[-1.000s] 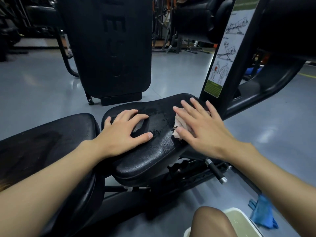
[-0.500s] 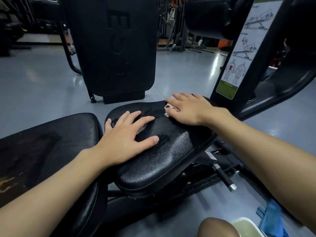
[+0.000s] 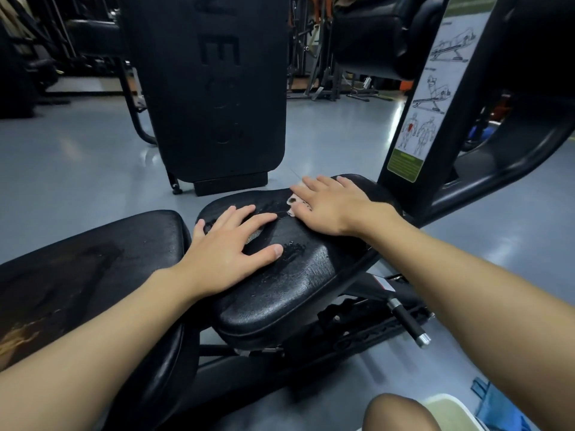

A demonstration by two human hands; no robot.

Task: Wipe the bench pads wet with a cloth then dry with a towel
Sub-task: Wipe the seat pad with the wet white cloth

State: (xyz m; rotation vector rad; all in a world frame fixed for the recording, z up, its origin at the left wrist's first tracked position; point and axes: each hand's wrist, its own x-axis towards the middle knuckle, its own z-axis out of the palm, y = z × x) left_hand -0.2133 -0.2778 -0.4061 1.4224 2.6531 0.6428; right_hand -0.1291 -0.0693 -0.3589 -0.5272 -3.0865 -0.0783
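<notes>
A black seat pad (image 3: 298,284) with a cracked, wet-looking surface lies in the middle of the view. My right hand (image 3: 333,203) lies flat on a small whitish cloth (image 3: 294,202) at the pad's far edge; only a corner of the cloth shows past the fingers. My left hand (image 3: 230,250) rests flat on the pad's near left part, fingers spread, holding nothing. A longer black back pad (image 3: 87,259) adjoins on the left, with damp streaks on it. A blue towel (image 3: 497,405) lies on the floor at the bottom right.
The bench's black upright post with an exercise chart (image 3: 432,98) rises right of the seat pad. A chrome-tipped adjustment pin (image 3: 410,325) sticks out below the pad. A tall black machine shroud (image 3: 211,88) stands behind on the grey floor. My knee (image 3: 401,412) is at the bottom.
My right hand has slid the cloth from the pad's right side up to its far edge and slightly leftward. My left hand has stayed in place on the pad.
</notes>
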